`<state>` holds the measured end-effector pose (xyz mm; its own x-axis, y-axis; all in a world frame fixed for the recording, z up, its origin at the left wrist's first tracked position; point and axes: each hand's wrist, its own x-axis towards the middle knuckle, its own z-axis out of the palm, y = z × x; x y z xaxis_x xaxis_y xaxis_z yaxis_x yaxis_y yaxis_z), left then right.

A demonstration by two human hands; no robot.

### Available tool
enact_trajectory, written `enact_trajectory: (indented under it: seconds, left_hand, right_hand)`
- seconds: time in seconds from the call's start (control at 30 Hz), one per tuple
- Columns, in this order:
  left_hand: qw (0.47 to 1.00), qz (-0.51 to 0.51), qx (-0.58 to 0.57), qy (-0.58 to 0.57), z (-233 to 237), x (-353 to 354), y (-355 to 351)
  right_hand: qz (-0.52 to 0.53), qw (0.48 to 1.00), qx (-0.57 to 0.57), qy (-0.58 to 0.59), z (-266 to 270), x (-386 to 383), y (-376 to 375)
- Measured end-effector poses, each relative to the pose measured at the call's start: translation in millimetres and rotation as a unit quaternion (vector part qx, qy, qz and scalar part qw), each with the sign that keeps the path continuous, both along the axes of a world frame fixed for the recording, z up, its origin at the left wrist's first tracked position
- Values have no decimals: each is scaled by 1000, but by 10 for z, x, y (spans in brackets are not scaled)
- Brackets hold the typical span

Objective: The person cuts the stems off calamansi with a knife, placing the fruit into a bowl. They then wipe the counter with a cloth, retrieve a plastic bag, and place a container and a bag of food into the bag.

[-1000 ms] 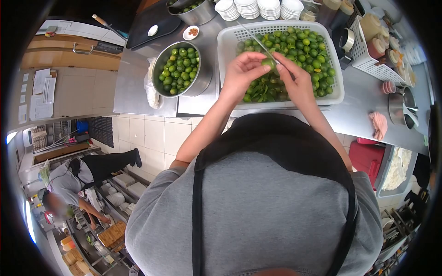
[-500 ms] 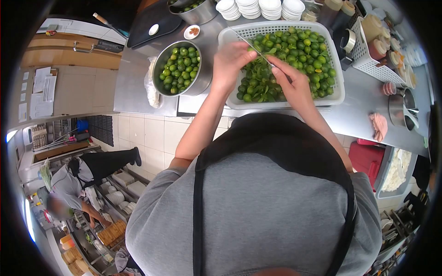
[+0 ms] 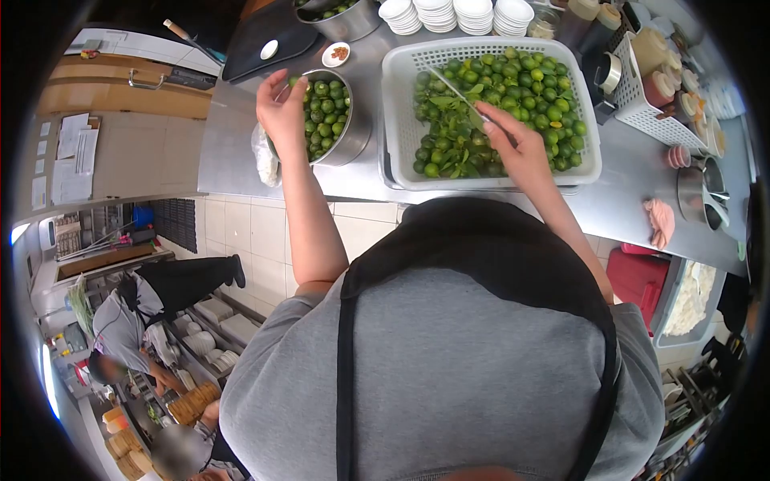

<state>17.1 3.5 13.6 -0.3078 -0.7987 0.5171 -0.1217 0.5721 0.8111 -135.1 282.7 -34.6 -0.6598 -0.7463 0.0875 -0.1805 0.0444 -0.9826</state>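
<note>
My left hand [image 3: 282, 116] is over the left side of a metal pot [image 3: 358, 132] full of green limes [image 3: 325, 108]. Its thumb and fingers are apart, and a green lime shows in the gap between them. In my right hand [image 3: 517, 143] is a thin knife [image 3: 457, 92], its blade slanting up and left over a white perforated basket [image 3: 393, 96]. Whole limes [image 3: 533, 88] fill most of this basket, with loose green leaves [image 3: 457, 136] on its left side.
Stacked white dishes [image 3: 473, 16] and a small dish of reddish bits [image 3: 337, 54] stand behind. A black tray [image 3: 273, 36] lies at back left. Bottles fill a white crate [image 3: 642, 112] on the right, near a pink cloth [image 3: 659, 223]. Co-workers [image 3: 120, 321] are at lower left.
My left hand has moved left from beside the knife above the basket to the metal pot, and its fingers have parted. My right hand has shifted slightly right and down with the knife.
</note>
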Motion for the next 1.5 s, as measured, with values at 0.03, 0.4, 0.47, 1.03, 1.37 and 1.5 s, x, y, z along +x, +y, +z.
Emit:
enact_trajectory:
  seconds: [0.03, 0.4, 0.47, 1.03, 1.37, 1.5]
  left_hand:
    - [948, 137, -223, -179, 11, 23, -7]
    - [786, -177, -243, -540, -1090, -903, 824]
    - [795, -186, -258, -517, -1145, -959, 791]
    - [827, -331, 438, 124, -276, -470, 955]
    - [830, -328, 425, 152, -301, -566, 970]
    - [852, -327, 395, 107, -268, -605, 1112]
  right_hand:
    - [-7, 1000, 7, -8, -17, -27, 3]
    - [-16, 1000, 23, -9, -9, -37, 70]
    - [-21, 999, 38, -21, -3, -56, 92]
    - [22, 998, -47, -20, 12, 123, -53]
    - [22, 999, -34, -10, 74, 141, -16]
    - [2, 998, -41, 48, 44, 114, -18]
